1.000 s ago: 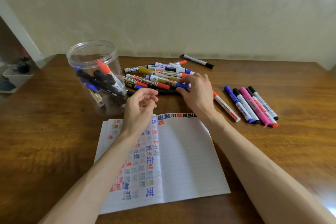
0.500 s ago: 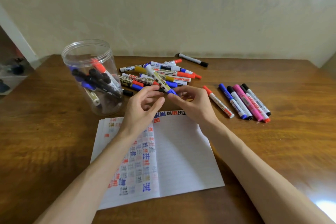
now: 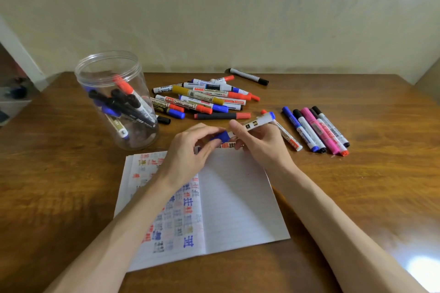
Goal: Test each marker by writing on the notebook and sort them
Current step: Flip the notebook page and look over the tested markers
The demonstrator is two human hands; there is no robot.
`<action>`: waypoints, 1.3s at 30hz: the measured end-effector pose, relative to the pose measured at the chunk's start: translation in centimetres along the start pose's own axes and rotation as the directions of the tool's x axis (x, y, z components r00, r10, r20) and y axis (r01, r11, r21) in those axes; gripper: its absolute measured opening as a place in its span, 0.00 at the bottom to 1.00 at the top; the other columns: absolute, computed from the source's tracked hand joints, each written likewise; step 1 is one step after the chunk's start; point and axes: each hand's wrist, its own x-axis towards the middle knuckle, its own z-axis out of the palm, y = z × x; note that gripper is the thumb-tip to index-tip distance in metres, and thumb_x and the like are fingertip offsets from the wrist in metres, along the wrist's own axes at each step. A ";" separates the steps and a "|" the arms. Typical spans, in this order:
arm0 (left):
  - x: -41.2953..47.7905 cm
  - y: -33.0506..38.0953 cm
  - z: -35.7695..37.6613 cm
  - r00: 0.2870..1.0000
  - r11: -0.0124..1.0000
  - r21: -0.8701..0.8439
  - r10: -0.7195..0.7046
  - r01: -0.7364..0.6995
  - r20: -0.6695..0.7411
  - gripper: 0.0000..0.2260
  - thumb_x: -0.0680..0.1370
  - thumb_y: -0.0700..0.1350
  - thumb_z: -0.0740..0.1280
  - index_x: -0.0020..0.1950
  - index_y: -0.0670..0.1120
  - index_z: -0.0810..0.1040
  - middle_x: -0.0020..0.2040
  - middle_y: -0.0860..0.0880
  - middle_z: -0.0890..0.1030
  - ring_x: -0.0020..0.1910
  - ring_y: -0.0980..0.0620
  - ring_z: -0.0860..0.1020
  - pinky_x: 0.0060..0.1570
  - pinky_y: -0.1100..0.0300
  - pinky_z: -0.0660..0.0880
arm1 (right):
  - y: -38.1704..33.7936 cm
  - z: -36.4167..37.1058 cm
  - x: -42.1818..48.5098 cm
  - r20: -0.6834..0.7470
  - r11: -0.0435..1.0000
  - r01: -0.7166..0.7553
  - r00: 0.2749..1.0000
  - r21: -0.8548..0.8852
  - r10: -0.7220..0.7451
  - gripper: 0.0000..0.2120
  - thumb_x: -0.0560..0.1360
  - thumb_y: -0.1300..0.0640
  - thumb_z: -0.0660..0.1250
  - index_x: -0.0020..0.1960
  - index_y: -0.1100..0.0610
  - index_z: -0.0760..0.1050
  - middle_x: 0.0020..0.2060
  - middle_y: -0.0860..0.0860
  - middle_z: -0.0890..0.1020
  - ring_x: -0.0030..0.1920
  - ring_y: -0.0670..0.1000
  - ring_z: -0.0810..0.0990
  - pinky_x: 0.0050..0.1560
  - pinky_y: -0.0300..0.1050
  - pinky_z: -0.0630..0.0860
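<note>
Marker (image 3: 258,122): mid-barrel was covered by right hand (image 3: 259,147); label was too small to read.
Cap (image 3: 222,137): was half hidden under left hand (image 3: 190,152); seated or loose could not be told.
Notebook (image 3: 238,197): top edge was hidden behind both hands; left page lay partly under an arm; writing was blurred.
Jar (image 3: 137,78): markers inside were smeared by the plastic.
Pile (image 3: 202,100): lower markers were overlapped.
Forearms (image 3: 333,221): were cut off at bottom edge.
Items (image 3: 14,93) at far left: were blurred, unidentified.
</note>
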 end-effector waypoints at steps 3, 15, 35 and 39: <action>-0.2 0.5 0.0 0.999 0.998 0.041 0.040 -0.041 0.030 0.22 0.74 0.54 0.72 0.66 0.49 0.80 0.57 0.57 0.82 0.54 0.64 0.80 0.53 0.74 0.76 | 0.0 0.2 -0.4 0.017 0.999 0.013 1.000 0.047 -0.014 0.14 0.77 0.45 0.73 0.45 0.55 0.85 0.37 0.50 0.88 0.36 0.45 0.85 0.38 0.37 0.79; -0.4 0.8 -0.7 0.991 0.975 0.184 0.115 -0.125 0.068 0.17 0.82 0.51 0.60 0.64 0.42 0.79 0.52 0.51 0.83 0.46 0.59 0.79 0.44 0.70 0.76 | -0.7 1.0 -0.9 0.014 0.988 0.102 0.994 0.112 -0.104 0.17 0.81 0.47 0.71 0.41 0.59 0.85 0.35 0.57 0.86 0.35 0.53 0.83 0.42 0.47 0.81; -0.5 0.3 -5.7 0.852 0.773 -0.430 -0.264 0.467 0.453 0.19 0.86 0.52 0.56 0.52 0.40 0.79 0.33 0.49 0.66 0.31 0.54 0.67 0.33 0.65 0.67 | -1.2 -3.9 -0.4 -0.029 0.923 0.264 0.963 0.281 -0.267 0.14 0.78 0.45 0.73 0.38 0.52 0.80 0.34 0.47 0.81 0.38 0.49 0.76 0.46 0.46 0.70; -0.2 -0.7 -6.3 0.868 0.719 -0.498 -0.328 0.485 0.372 0.18 0.86 0.52 0.57 0.54 0.40 0.78 0.35 0.48 0.69 0.33 0.54 0.67 0.34 0.64 0.68 | -0.9 -5.8 0.3 -0.247 0.929 0.173 0.965 0.327 -0.093 0.19 0.82 0.54 0.67 0.33 0.54 0.81 0.28 0.46 0.77 0.34 0.47 0.69 0.42 0.46 0.62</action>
